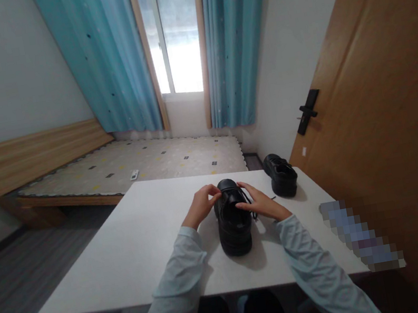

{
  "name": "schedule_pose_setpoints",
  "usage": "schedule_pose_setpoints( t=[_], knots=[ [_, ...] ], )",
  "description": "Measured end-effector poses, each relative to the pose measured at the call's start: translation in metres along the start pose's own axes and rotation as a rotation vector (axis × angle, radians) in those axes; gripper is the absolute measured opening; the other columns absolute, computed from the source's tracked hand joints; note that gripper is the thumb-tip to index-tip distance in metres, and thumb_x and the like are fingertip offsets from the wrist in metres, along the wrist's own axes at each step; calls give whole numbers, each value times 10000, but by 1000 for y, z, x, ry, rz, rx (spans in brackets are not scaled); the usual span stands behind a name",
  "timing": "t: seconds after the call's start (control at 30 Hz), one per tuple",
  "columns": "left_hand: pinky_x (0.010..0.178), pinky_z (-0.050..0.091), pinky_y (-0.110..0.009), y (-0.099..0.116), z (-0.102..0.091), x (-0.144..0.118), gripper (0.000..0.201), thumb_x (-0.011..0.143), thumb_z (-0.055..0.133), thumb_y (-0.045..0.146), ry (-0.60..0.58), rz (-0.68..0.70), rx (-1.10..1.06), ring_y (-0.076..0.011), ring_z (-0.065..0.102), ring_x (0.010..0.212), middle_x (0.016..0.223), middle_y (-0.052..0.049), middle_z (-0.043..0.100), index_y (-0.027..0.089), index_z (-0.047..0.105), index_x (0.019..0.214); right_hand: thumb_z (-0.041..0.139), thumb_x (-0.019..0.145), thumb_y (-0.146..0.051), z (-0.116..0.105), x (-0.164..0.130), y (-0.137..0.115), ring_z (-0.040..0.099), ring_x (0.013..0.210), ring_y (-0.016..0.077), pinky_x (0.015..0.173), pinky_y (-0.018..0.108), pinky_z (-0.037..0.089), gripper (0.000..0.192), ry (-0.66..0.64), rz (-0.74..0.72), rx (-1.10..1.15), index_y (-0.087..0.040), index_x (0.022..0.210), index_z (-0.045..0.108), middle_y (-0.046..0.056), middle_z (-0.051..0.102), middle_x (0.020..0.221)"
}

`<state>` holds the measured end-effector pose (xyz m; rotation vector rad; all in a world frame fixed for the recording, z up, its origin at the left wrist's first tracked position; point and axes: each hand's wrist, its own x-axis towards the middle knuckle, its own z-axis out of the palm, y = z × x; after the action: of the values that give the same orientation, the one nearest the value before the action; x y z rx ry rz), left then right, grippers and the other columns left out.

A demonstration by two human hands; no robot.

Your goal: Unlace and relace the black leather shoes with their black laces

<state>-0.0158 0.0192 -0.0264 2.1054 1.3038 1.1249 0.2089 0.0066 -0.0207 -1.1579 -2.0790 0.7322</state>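
— Bedroom walls, teal curtains (113, 60) round a bright window (171, 34), and a wooden door (383, 95) fill the background. What sits lower down?

— Beyond the white table (135, 243) lies a low bed (138, 165) with a patterned mattress, a small white remote (134, 175) on it. That table is the landmark for everything else.

— And on the table?

— Near its middle, toward the near edge, stands a black chunky-soled shoe (235, 227), heel toward the person, toe pointing to the window. A second black shoe (281, 175) stands well apart at the table's far right corner.

— The hands?

— Both come in from the near edge in pale blue sleeves. The left hand (201, 206) rests against the near shoe's left side at the lacing, fingers curled, fingertips pinched on the top; whether they grip a lace is too small to tell. The right hand (259, 203) lies on the shoe's right side, fingers extended and partly spread, touching the lacing, with a thin black lace (248, 195) running by them.
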Motion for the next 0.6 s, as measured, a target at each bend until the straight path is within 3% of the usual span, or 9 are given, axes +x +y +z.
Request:
schedule_pose_setpoints(
  t=[0.4, 0.6],
  knots=[
    [783, 497, -343, 4, 2, 0, 138, 822, 523, 326, 43, -45, -113, -165, 604, 786, 831, -25, 645, 189, 542, 826, 678, 701, -504, 0, -1, -1, 393, 1309, 278, 1111, 451, 265, 780, -25, 12, 38, -172, 1348, 399, 144, 423, 1411],
    [715, 489, -299, 11, 1, 1, 147, 792, 555, 318, 35, -52, -282, -146, 588, 744, 764, -6, 610, 180, 505, 798, 693, 691, -488, 0, -1, 2, 413, 1293, 284, 1101, 467, 278, 760, -20, 12, 44, -191, 1336, 420, 131, 447, 1397]
  ],
)
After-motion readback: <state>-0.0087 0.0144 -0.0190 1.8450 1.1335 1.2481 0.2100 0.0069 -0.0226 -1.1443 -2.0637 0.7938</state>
